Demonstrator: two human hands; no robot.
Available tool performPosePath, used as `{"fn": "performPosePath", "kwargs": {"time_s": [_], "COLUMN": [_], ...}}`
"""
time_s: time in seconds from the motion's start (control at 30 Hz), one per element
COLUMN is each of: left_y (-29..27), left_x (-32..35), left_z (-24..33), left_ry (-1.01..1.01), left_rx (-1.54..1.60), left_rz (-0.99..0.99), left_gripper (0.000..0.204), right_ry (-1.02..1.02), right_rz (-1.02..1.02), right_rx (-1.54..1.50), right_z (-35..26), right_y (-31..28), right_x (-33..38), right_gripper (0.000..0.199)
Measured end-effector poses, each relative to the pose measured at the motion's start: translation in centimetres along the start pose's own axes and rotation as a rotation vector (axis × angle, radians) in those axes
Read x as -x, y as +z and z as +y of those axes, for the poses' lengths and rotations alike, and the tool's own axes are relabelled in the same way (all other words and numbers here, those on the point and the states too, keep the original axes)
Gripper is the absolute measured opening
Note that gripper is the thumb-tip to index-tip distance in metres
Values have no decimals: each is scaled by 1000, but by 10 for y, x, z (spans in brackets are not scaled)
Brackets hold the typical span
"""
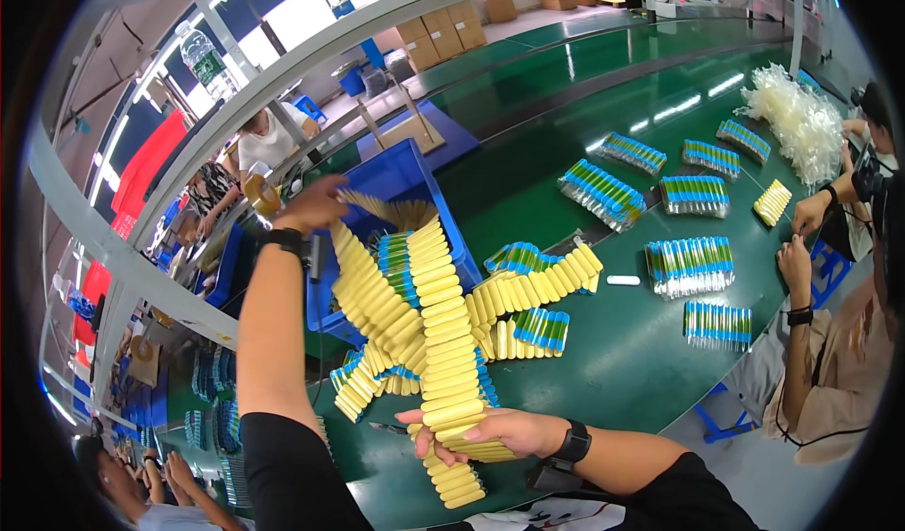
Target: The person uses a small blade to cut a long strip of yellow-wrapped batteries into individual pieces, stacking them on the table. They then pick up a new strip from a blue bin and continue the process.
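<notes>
Strips of yellow oblong pieces (447, 338) joined side by side run from a blue bin (459, 239) toward me. My right hand (490, 432) is closed around the near part of one long strip, whose end (456, 484) hangs below the fingers. Over the bin's left side, my left hand (316, 206) is closed on the upper end of another yellow strip (363, 286); its fingers are slightly blurred. More strips with blue and green backs (528, 259) lie crossed beneath, partly hidden.
Several bundles of blue-green packs (690, 267) lie on the green table (603, 342). A single white-labelled piece (623, 280) lies nearer. Clear plastic wrappers (792, 116) are heaped far right, beside a co-worker's hands (801, 239). A metal frame (141, 276) curves along the left.
</notes>
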State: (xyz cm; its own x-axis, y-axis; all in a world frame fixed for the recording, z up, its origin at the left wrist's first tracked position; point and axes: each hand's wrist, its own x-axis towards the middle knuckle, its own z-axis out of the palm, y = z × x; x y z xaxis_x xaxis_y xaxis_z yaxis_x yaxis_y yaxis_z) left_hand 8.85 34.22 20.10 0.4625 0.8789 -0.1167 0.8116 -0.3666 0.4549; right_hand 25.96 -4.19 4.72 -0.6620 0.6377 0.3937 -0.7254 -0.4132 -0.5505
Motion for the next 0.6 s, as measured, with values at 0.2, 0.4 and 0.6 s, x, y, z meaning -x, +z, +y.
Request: {"fn": "performPosePath", "kwargs": {"time_s": [0.2, 0.4, 0.6], "left_y": [-64, -39, 14], "left_x": [9, 3, 10], "left_z": [8, -17, -46], "left_ry": [358, 336, 47], "left_rx": [176, -769, -505], "left_rz": [294, 740, 319], "left_gripper": [63, 49, 59], "right_ry": [51, 111, 110], "right_rz": [-10, -8, -3], "right_rx": [149, 223, 205], "right_z": [10, 16, 16], "right_y": [-1, 1, -3], "right_x": [3, 2, 0], "right_gripper": [72, 72, 72]}}
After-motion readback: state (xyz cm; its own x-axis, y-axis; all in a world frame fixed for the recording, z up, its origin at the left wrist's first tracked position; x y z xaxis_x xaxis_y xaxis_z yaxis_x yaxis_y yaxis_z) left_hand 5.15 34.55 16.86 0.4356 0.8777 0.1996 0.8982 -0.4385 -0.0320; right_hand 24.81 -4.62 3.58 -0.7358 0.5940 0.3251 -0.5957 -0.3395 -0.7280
